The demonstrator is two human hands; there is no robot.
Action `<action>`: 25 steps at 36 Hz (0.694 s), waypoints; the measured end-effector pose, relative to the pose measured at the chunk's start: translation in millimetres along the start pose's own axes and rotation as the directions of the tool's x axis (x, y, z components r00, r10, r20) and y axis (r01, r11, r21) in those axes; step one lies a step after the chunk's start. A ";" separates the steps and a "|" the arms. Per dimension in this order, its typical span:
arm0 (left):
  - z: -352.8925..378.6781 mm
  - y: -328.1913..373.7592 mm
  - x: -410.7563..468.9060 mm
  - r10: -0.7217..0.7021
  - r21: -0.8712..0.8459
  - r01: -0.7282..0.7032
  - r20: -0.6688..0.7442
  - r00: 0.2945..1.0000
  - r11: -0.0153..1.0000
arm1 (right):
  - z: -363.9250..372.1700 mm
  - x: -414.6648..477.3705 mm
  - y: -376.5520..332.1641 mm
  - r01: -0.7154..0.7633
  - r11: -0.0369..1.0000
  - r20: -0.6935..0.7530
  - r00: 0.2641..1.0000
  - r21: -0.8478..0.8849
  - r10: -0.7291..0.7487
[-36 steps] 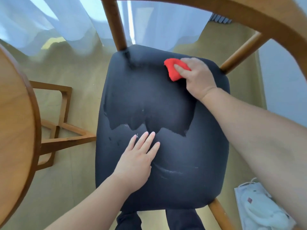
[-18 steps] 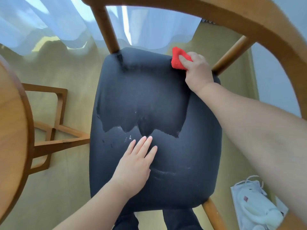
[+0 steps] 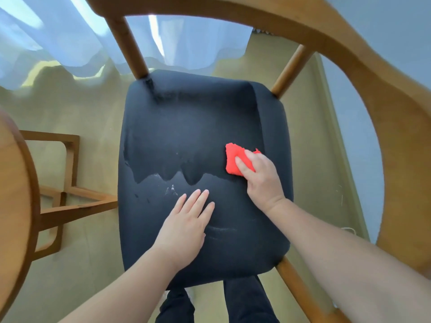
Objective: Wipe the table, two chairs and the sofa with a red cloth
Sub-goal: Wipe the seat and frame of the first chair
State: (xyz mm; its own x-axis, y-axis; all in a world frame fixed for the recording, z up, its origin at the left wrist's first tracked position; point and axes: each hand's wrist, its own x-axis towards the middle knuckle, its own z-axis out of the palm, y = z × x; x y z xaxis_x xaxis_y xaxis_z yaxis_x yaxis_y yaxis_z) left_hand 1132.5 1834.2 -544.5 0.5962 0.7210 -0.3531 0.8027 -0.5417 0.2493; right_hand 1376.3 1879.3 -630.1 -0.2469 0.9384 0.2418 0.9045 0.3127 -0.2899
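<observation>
I look straight down on a wooden chair with a dark padded seat. Its far half is darker where it has been wiped; pale smudges mark the near half. My right hand holds the bunched red cloth against the seat's right side, fingers over it. My left hand lies flat on the near middle of the seat, fingers straight. The chair's curved wooden backrest arcs across the top and right.
The round wooden table's edge fills the left, with its wooden base frame on the floor beside the chair. White curtains hang beyond. My dark trouser legs stand at the seat's near edge.
My right hand has dragged the red cloth from the seat's far right corner toward me, down the right side. The left hand stays flat in the same place.
</observation>
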 end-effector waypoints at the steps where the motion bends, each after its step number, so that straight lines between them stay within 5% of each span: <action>1: 0.3 0.7 -0.6 0.002 -0.001 -0.002 0.006 1.000 1.000 | -1.3 -9.7 -2.4 0.009 1.000 0.004 1.000 0.002 -0.009; 15: 4.4 -3.6 4.8 0.056 0.043 -0.056 0.002 0.998 0.998 | -12.1 19.2 34.2 0.207 0.978 0.090 0.975 -0.031 -0.203; 20: 4.9 -0.9 13.3 0.059 0.033 -0.059 0.001 0.998 0.998 | -17.1 57.2 65.6 0.109 0.990 0.057 0.993 -0.086 -0.104; 25: 8.7 0.0 23.8 0.065 0.033 -0.065 -0.003 0.998 0.997 | -17.6 79.6 90.5 0.174 0.981 0.105 0.981 -0.083 -0.165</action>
State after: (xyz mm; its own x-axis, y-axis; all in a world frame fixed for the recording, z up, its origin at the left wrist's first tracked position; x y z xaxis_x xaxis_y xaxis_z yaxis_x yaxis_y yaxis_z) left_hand 1146.5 1847.6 -560.7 0.6474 0.6853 -0.3336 0.7614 -0.6015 0.2418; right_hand 1444.6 1979.7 -620.7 -0.4275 0.8843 0.1879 0.8735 0.4576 -0.1659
